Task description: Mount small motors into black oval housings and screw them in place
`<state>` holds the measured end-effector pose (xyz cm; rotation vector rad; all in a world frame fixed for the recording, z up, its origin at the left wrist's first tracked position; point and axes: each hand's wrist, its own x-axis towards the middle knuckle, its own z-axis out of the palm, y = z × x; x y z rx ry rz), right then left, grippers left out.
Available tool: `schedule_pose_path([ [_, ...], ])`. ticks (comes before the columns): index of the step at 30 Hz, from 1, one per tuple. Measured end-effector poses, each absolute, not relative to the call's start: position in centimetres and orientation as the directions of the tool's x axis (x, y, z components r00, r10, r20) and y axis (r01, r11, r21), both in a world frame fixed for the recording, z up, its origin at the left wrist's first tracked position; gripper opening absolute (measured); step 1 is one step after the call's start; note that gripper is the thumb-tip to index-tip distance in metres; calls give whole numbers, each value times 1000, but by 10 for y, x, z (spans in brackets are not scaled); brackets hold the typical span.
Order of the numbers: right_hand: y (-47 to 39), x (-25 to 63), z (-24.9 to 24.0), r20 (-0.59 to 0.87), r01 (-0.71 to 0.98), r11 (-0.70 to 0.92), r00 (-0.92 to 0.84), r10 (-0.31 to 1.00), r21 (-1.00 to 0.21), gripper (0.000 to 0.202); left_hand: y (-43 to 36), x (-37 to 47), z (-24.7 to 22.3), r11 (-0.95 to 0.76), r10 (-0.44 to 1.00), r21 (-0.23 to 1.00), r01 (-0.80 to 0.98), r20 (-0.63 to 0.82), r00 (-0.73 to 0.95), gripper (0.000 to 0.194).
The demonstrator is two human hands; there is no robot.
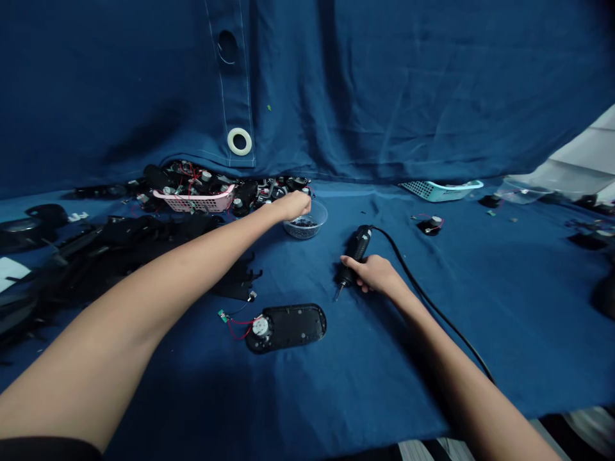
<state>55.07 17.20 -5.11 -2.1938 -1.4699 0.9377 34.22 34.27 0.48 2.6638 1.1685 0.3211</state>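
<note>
My left hand is at the rim of a clear round plastic tub that holds small dark pieces, probably screws. Its fingers are bent down over the tub, and their tips are hidden. In my right hand is a black corded electric screwdriver, its bit pointing down toward the cloth. Nearer to me lies a black oblong plastic housing. A round white motor sits at its left end, with red wires running to a small green circuit board.
A pink basket overflows with wired parts at the back left. Black plastic parts are heaped along the left. A teal basket and a small motor part are at the right. The screwdriver's cable curves toward me.
</note>
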Motion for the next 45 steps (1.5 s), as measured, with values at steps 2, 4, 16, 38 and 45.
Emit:
schedule_pose_path([
  [2,170,552,-51,-337,615,-411,240,910,-673,55,331,338,12,-652,757,353,671,253,603,17],
  [4,167,552,-49,-338,506,-404,221,915,-762,51,310,331,19,-637,771,422,645,366,522,17],
  [16,138,512,5,-250,-604,-324,-207,946,-728,32,125,256,-1,-633,766,635,442,595,242,7],
  [38,104,471,-19,-77,-420,-120,-117,990,-899,33,81,273,-29,-753,604,520,403,789,111,18],
  [45,104,468,-22,-110,-431,-139,-92,990,-892,32,80,273,-32,-749,600,511,421,793,105,16],
])
